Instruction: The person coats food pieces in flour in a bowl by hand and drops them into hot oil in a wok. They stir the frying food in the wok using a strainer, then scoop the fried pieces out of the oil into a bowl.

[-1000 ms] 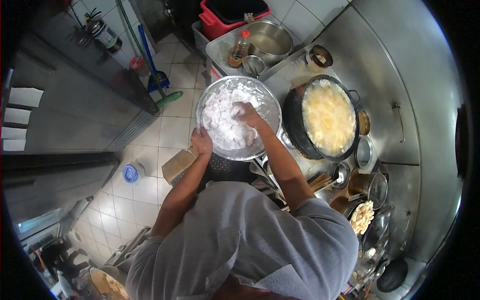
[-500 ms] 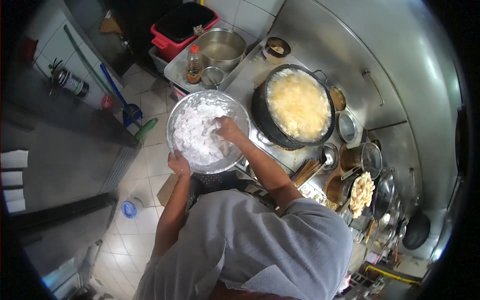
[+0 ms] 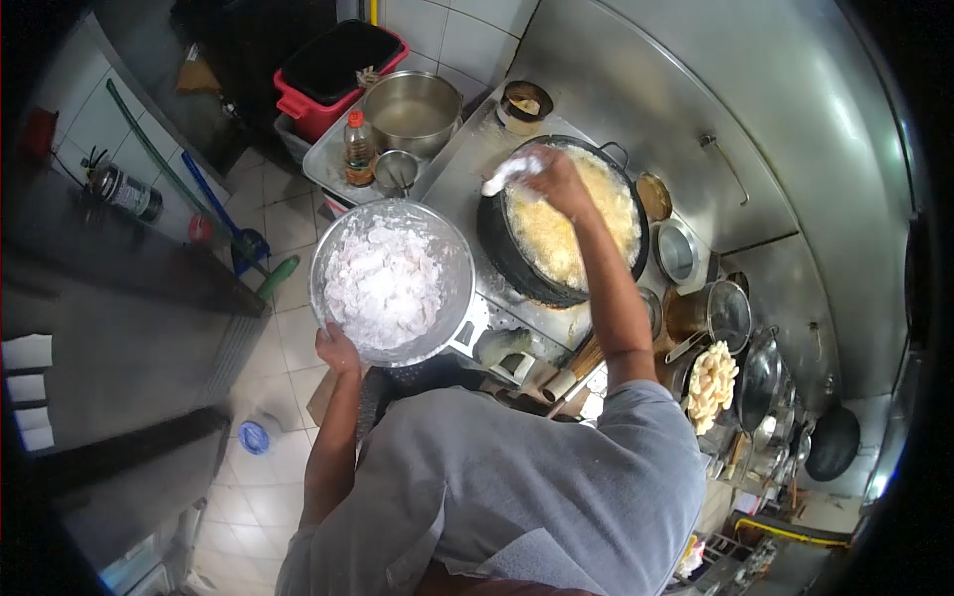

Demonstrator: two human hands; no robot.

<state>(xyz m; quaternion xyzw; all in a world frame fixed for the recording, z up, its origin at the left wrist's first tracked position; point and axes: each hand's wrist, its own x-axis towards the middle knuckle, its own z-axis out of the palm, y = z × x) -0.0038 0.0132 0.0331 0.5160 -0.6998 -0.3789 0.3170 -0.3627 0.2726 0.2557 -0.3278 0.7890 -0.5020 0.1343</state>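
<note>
My left hand (image 3: 338,350) is closed on the near left rim of a wide metal bowl (image 3: 459,273). Flour-coated pieces of food (image 3: 386,288) lie heaped in white powder inside it. Over the far side of a big black pot (image 3: 493,248), my right hand (image 3: 558,181) holds a white floured piece (image 3: 509,173), its kind unclear. Pale yellow oil (image 3: 608,204) bubbles and foams in the pot beneath that hand. The fingertips are partly hidden by the hand and the piece.
A steel pot of liquid (image 3: 413,111), a red-capped bottle (image 3: 359,149) and a small metal pan (image 3: 396,173) stand beyond the bowl. To the right are a strainer (image 3: 729,314) and a container heaped with pale strips (image 3: 713,387). A blue-lidded container (image 3: 254,437) is on the floor.
My right hand has left the bowl and moved up and right over the pot, carrying a floured piece. The left hand still holds the bowl, which has shifted slightly in view.
</note>
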